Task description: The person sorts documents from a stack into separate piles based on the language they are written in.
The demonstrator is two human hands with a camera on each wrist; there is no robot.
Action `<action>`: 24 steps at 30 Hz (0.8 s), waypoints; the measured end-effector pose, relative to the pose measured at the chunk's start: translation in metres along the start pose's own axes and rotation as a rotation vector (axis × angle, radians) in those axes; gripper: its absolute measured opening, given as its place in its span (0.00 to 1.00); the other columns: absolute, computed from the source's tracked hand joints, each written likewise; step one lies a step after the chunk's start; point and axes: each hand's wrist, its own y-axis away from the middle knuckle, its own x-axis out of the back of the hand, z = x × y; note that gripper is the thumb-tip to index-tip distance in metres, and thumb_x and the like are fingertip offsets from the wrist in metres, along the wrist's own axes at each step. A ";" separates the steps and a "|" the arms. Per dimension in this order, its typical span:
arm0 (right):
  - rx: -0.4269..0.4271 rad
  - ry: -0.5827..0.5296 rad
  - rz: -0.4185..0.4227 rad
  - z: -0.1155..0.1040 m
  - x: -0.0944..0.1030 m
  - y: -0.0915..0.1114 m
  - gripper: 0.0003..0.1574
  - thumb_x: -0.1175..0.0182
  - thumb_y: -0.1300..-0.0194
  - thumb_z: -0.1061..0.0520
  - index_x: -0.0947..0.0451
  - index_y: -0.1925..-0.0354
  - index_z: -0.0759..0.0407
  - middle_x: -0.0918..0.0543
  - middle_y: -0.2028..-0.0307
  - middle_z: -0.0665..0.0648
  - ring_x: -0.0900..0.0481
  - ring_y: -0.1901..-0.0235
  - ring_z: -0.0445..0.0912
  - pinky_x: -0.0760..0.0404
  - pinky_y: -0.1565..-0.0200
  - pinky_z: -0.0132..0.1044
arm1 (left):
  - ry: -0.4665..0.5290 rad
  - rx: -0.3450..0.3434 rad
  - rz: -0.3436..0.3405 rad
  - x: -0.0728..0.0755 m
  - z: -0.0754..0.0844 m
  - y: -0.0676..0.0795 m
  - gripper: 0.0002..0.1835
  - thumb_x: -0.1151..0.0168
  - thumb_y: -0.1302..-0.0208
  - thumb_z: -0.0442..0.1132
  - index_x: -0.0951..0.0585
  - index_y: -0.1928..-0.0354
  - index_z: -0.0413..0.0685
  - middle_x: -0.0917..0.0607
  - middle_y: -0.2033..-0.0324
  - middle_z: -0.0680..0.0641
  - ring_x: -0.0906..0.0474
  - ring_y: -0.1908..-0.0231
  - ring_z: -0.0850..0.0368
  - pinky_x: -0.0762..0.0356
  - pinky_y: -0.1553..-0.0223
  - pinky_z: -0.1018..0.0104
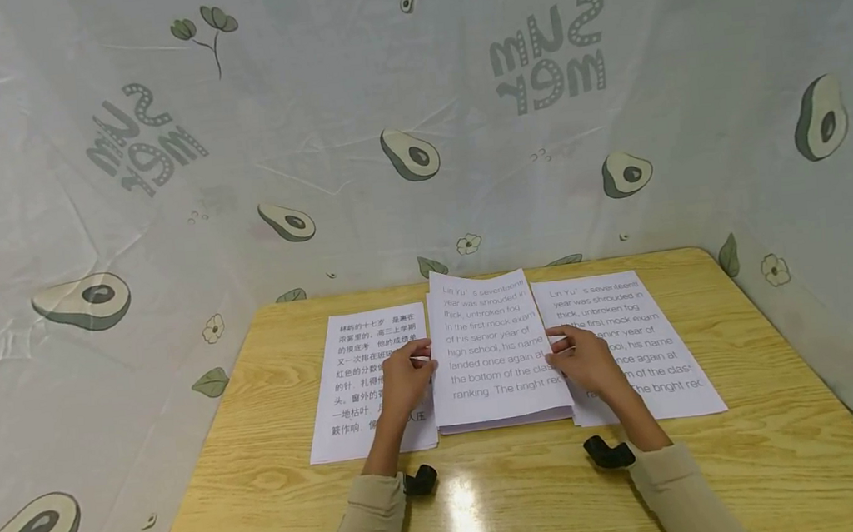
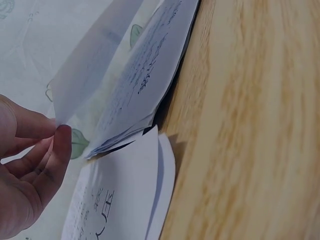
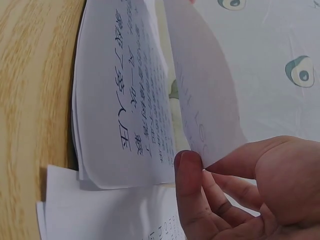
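Both hands hold up one sheet of paper (image 1: pixel 491 340) printed with English text. My left hand (image 1: pixel 405 380) pinches its left edge between thumb and fingers, and my right hand (image 1: pixel 588 363) pinches the right edge. Beneath the raised sheet lies a middle stack of paper (image 3: pixel 115 105) with Chinese characters on top, apart from the sheet in both wrist views. To the left is a stack of Chinese-text pages (image 1: pixel 342 389), partly covered by the left hand. A stack of English-text pages (image 1: pixel 662 348) lies to the right, partly behind the right hand.
The stacks lie side by side on a wood-grain table (image 1: pixel 505 494). Behind it hangs a pale cloth (image 1: pixel 352 80) printed with avocados. A black wrist-worn device (image 1: pixel 421 480) sits by the left sleeve, another black device (image 1: pixel 608 452) by the right.
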 end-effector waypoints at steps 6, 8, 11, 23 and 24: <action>-0.011 0.005 -0.016 -0.001 0.007 0.001 0.33 0.34 0.28 0.60 0.25 0.29 0.69 0.14 0.49 0.71 0.10 0.56 0.55 0.16 0.65 0.36 | 0.034 -0.004 0.003 -0.003 0.004 0.002 0.21 0.29 0.35 0.28 0.13 0.40 0.44 0.08 0.53 0.44 0.15 0.63 0.57 0.14 0.66 0.69; -0.017 0.002 -0.016 0.001 0.011 0.001 0.33 0.34 0.28 0.60 0.25 0.29 0.69 0.14 0.48 0.71 0.10 0.56 0.55 0.16 0.65 0.36 | 0.049 -0.010 0.003 -0.006 0.006 0.002 0.21 0.29 0.35 0.28 0.13 0.40 0.43 0.08 0.53 0.43 0.15 0.64 0.57 0.13 0.68 0.69; -0.018 0.001 -0.013 0.007 0.017 0.002 0.33 0.34 0.28 0.60 0.26 0.29 0.69 0.14 0.48 0.72 0.10 0.55 0.55 0.16 0.63 0.35 | 0.072 -0.007 0.004 -0.014 0.010 0.003 0.21 0.29 0.35 0.28 0.12 0.40 0.43 0.08 0.54 0.43 0.15 0.65 0.58 0.13 0.69 0.69; -0.024 0.093 0.012 0.035 0.052 0.004 0.34 0.33 0.28 0.60 0.26 0.29 0.70 0.14 0.48 0.73 0.12 0.52 0.61 0.19 0.61 0.37 | 0.149 0.003 -0.017 -0.056 0.033 0.004 0.21 0.29 0.35 0.28 0.12 0.41 0.42 0.08 0.55 0.44 0.13 0.66 0.62 0.13 0.68 0.72; -0.023 0.103 0.016 0.039 0.055 0.004 0.34 0.33 0.28 0.60 0.26 0.29 0.70 0.14 0.48 0.73 0.12 0.52 0.61 0.19 0.61 0.36 | 0.157 0.005 -0.019 -0.061 0.035 0.004 0.21 0.29 0.35 0.27 0.12 0.40 0.42 0.08 0.55 0.44 0.13 0.66 0.62 0.13 0.68 0.72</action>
